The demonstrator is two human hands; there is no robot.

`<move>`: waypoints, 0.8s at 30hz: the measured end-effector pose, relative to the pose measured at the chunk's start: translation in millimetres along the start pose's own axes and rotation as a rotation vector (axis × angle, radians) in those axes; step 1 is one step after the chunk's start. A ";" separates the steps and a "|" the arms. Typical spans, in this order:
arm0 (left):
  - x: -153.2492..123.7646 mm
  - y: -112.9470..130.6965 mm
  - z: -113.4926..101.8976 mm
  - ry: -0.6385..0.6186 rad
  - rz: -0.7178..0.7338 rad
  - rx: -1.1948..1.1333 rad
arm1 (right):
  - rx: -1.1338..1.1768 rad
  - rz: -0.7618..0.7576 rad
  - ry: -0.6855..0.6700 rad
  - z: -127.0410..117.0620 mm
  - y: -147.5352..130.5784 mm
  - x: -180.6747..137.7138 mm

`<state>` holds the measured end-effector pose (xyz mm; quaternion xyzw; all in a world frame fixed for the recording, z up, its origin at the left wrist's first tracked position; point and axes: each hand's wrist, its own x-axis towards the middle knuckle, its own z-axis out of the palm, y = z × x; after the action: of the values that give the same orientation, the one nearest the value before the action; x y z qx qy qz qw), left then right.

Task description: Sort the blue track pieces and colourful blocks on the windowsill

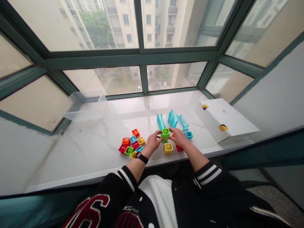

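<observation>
Between my two hands is a green toy block [165, 132] with a round hole in its face, seated on or just above another green piece. My left hand [154, 141] grips its left side with bent fingers, a dark watch on the wrist. My right hand [178, 137] holds the block from the right, fingertips at its upper edge. Close in front of them stands a yellow block [168, 148]. A red block [179, 148] is partly hidden under my right hand. Behind lie clear turquoise track pieces, one straight [161, 121] and one curved [173, 118].
Left of my hands is a cluster of colored blocks [135, 145]. A blue block [188, 135] lies to the right. A clear plastic bin [87, 109] stands at the back left, and a white box [225, 120] with yellow-black tabs at the right. Windows border the white sill [78, 158].
</observation>
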<state>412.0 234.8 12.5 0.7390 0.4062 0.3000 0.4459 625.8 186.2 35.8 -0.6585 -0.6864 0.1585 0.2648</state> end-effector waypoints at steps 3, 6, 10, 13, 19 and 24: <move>-1.2 2.7 -0.3 0.004 -0.012 0.022 | -0.022 -0.013 -0.003 -0.4 0.1 -0.3; -2.0 4.4 -0.3 0.015 -0.005 0.046 | -0.036 -0.020 -0.001 -0.9 -1.0 -1.1; -2.6 5.1 0.0 0.025 0.014 0.060 | -0.048 -0.034 -0.001 -1.7 -2.8 -2.4; -2.6 5.7 0.0 0.017 0.003 0.060 | -0.059 -0.037 -0.002 -1.7 -2.8 -2.6; -7.7 7.7 -10.8 0.023 -0.024 0.040 | -0.056 -0.032 0.002 -0.2 0.4 -2.2; -26.2 3.3 -48.6 0.140 0.010 0.031 | -0.041 -0.019 0.018 2.9 3.6 -2.6</move>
<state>361.1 231.3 33.9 0.7249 0.4373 0.3469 0.4036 627.1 184.3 31.0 -0.6588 -0.6932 0.1359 0.2589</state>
